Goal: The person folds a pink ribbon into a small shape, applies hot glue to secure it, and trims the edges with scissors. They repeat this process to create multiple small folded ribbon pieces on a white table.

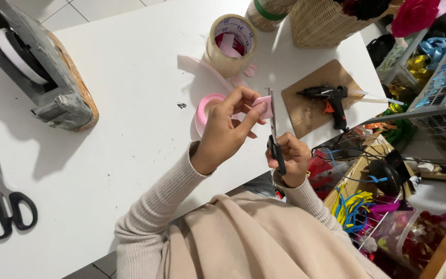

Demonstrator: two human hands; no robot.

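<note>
Step in hand: cutting. The left hand [228, 129] pinches a short piece of pink ribbon [263, 106] between thumb and fingertips, above the white table [130, 67] near the pink ribbon roll [205, 108]. The right hand [291, 157] has its fingers closed through the handles of the small scissors [273, 129], blade beside the ribbon. The next move, by judgement, calls for a steady ribbon and a blade squared to it.

Bright, even light falls on the white worktop [130, 77], with mild glare at upper centre. Soft shadows lie lower left of things. The frame edges bend slightly.
</note>
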